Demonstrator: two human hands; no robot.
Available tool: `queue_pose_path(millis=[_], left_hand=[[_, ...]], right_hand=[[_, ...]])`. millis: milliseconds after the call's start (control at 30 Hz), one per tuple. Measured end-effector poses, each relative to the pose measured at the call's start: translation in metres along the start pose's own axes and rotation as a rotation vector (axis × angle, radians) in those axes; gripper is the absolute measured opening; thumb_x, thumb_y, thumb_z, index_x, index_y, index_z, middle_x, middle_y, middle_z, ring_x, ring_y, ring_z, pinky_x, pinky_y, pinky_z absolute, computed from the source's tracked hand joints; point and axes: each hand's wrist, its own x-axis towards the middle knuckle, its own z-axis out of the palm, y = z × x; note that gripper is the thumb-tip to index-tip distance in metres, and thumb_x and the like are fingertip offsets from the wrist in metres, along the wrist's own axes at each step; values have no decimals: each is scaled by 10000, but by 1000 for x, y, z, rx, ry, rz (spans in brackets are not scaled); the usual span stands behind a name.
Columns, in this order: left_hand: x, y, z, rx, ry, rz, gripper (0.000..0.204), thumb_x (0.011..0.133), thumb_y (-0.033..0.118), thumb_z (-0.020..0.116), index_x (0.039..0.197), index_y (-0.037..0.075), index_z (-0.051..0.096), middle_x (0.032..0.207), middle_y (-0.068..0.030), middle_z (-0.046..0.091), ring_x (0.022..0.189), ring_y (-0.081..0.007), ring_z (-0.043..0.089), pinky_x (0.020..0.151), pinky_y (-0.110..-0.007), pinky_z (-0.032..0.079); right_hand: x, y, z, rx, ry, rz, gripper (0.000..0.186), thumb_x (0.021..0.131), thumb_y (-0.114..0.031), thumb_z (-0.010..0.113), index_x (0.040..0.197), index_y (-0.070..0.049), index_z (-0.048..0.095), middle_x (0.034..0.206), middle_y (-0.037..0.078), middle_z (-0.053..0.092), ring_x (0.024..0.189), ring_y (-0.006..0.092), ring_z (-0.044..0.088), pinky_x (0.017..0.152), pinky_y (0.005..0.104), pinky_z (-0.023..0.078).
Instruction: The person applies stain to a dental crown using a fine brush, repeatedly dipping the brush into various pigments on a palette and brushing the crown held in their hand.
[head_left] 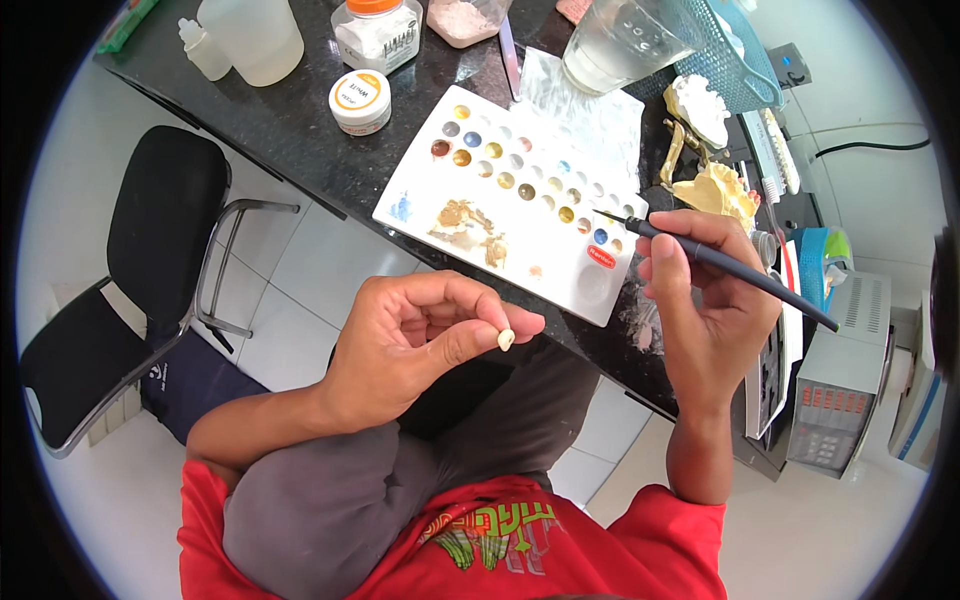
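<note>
Between the thumb and fingertips of my left hand point(400, 345), a small cream tooth crown point(506, 341) is pinched above my lap, just short of the table edge. My right hand point(715, 310) grips a thin dark-handled brush point(745, 270) like a pen. Its fine black tip reaches over the right part of a white palette point(560, 255); whether it touches the surface I cannot tell. Several small round wells of coloured paste line the palette. Brown smears point(465, 228) and a blue smear point(401, 208) mark its near left part.
Behind the palette stand a water glass point(625, 50), a white jar point(360, 103) and an orange-lidded jar point(377, 40). Plaster dental casts point(715, 190) and a teal basket point(755, 85) sit at the right. A black chair point(165, 225) is left; a grey machine point(840, 370) is far right.
</note>
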Motion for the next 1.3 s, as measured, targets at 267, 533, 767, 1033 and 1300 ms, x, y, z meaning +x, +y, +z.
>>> queue_pose_path(millis=[267,533,767,1033,1300], left_hand=[[0,-4,0,-2,-1,31,113,909,91,620,924,-20,605,980,-213,683,965,-246,670,889,-369,528],[-2,-6,2,110,27,94,111,899,72,629,929,-33,606,978,-214,683,923,-242,680,868,-365,539],[-1,-9,2,137,28,130,99,903,50,625,948,-38,624,983,-179,693,945,-190,668,841,-305,538],[-1,-6,4,167,54,120,88,894,64,630,931,-8,595,959,-204,688,894,-228,688,840,-352,549],[0,-8,2,159,42,151,92,893,55,641,930,-28,629,950,-177,700,945,-214,680,815,-302,545]], right_hand=[[-9,-9,-8,3,88,-61,124,810,41,646,932,67,641,851,120,649,730,140,660,636,218,520],[-33,0,-21,-26,127,-128,136,761,53,650,897,51,634,781,122,658,676,163,628,623,231,469],[-44,4,-22,52,125,-21,117,781,38,644,898,45,632,774,131,662,667,164,636,619,232,474],[-50,16,-20,34,93,-74,117,780,47,636,897,49,629,764,128,664,652,167,631,619,237,476],[-51,18,-20,74,117,-115,121,771,46,639,892,49,627,756,126,661,648,169,627,610,241,486]])
